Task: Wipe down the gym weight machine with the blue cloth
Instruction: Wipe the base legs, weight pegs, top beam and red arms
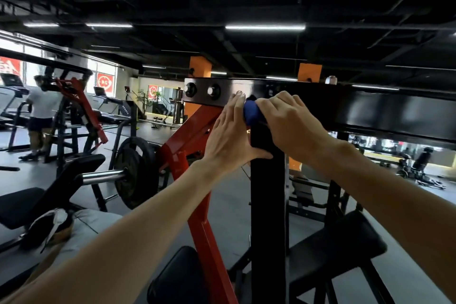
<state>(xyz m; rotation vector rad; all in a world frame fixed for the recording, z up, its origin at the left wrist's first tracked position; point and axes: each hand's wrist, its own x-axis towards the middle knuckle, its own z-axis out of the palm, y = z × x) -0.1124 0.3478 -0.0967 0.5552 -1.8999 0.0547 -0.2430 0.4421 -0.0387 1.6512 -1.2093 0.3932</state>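
- Blue cloth (pixel 252 113): one, centre frame, bunched under right hand (pixel 291 121) against top of black upright post (pixel 267 200), just below black crossbeam (pixel 370 108).
- Right hand: fingers curled over the cloth, gripping it.
- Left hand (pixel 228 136): fingers straight, flat against post and beam joint, holds nothing.
- Cloth looks soft, light, compliant; best kept wadded in the palm.
- Machine frame rigid, heavy; won't shift.
- Red lever arm (pixel 195 145): one, left of post. Weight plates (pixel 135 170): apparently two.

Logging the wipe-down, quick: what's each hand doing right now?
Left hand: open, fingers straight, resting against the black upright post.
Right hand: gripping the blue cloth against the machine.
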